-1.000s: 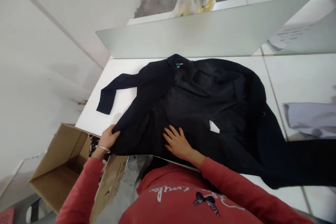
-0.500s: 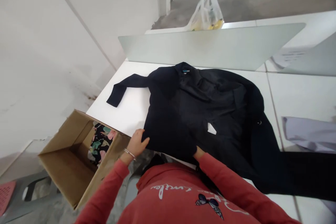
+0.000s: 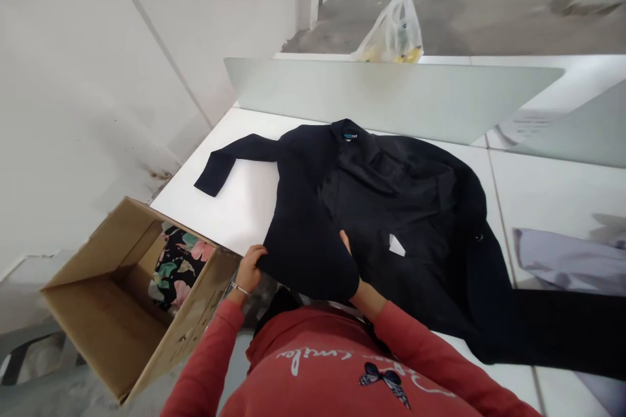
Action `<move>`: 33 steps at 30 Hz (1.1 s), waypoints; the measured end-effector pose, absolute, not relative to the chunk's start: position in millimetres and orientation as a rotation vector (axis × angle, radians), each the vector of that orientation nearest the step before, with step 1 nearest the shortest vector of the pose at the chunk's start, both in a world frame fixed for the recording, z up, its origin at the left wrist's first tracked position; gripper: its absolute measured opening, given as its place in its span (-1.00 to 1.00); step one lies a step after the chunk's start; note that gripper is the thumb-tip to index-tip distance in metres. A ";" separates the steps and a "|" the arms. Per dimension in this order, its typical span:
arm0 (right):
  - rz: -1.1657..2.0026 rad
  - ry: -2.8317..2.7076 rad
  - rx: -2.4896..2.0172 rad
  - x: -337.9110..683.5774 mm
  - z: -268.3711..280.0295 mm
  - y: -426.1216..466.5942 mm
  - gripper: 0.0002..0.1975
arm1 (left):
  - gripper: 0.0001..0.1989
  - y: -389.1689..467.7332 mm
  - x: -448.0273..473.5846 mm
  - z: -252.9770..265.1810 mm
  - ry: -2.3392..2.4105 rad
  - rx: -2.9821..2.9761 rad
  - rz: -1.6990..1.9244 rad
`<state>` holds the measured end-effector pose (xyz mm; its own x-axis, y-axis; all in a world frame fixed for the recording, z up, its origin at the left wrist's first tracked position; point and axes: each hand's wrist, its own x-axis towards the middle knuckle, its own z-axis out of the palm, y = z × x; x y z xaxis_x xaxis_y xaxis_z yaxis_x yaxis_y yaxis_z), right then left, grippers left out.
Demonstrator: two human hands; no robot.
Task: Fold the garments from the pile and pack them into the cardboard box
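Observation:
A dark navy suit jacket [image 3: 303, 234] lies spread on the white table, its dark lining [image 3: 405, 208] showing on the right side and one sleeve bent out to the left. At the jacket's lower left corner, my left hand [image 3: 250, 267] is closed on the hem, fingers on top. My right hand [image 3: 366, 296] reaches under the front panel from the hem side. One stretched finger pokes out at the panel's edge; the panel hides the other fingers. A small white tag [image 3: 396, 245] rests on the lining.
An open cardboard box [image 3: 122, 300] with floral fabric [image 3: 178, 267] inside stands left of the table [image 3: 249, 202]. A low frosted divider [image 3: 391, 98] runs behind the jacket, with a plastic bag [image 3: 396, 32] beyond. Pale lilac cloth [image 3: 567, 260] lies at right.
My right hand has slid farther up under the front panel, and a finger now shows at its edge. My left hand has shifted slightly left, still holding the jacket's corner.

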<state>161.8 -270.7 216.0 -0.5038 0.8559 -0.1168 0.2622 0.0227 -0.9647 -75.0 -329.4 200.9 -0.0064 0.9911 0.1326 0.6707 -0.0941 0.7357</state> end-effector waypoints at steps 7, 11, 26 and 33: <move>1.150 -2.088 -1.050 195.4 239.0 -275.1 -0.62 | -0.92 -327.8 -102.9 213.0 1.863 1.290 1.343; 1.119 -2.528 -0.830 212.1 251.1 -274.8 -0.82 | -0.81 -333.0 -127.9 207.2 2.097 1.221 1.298; 1.237 -1.090 -1.872 144.5 206.7 -45.0 -0.69 | -0.69 -313.1 -113.0 189.0 2.029 1.962 0.629; 0.990 -1.209 -1.964 170.0 211.4 3.5 -0.87 | -0.83 -300.0 -116.9 196.7 2.042 1.701 0.624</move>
